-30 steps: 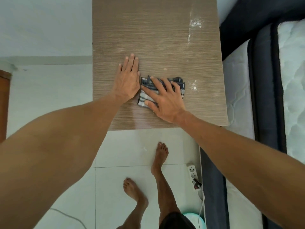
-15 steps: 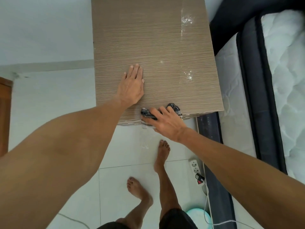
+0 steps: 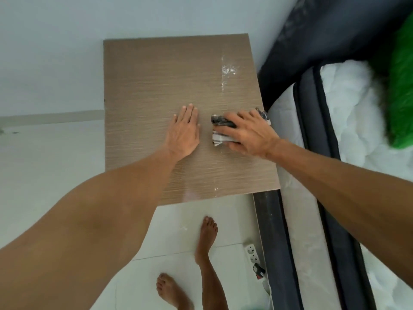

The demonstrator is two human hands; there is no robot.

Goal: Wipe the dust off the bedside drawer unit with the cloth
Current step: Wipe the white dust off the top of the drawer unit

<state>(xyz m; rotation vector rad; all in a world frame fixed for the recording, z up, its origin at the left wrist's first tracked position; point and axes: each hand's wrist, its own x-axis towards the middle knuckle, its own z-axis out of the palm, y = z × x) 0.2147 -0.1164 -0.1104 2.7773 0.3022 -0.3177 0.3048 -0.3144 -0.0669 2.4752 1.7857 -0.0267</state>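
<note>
The bedside drawer unit (image 3: 156, 74) shows its brown wood-grain top from above. My right hand (image 3: 248, 133) presses a bunched dark-and-white checked cloth (image 3: 220, 130) flat on the top near its right edge. My left hand (image 3: 185, 130) lies flat and empty on the top, just left of the cloth, fingers together. A patch of white dust (image 3: 228, 70) lies further back on the right side, with a thin streak below it. A few white specks (image 3: 215, 189) sit near the front edge.
A bed with a white quilted mattress (image 3: 348, 113) and dark frame (image 3: 274, 231) stands right against the unit's right side. A green pillow (image 3: 400, 97) lies on it. A power strip (image 3: 252, 253) and my bare feet (image 3: 207, 240) are on the white tiled floor.
My right hand has carried the cloth from the front edge of the top back up and to the right edge. My left hand stays flat in about the same spot.
</note>
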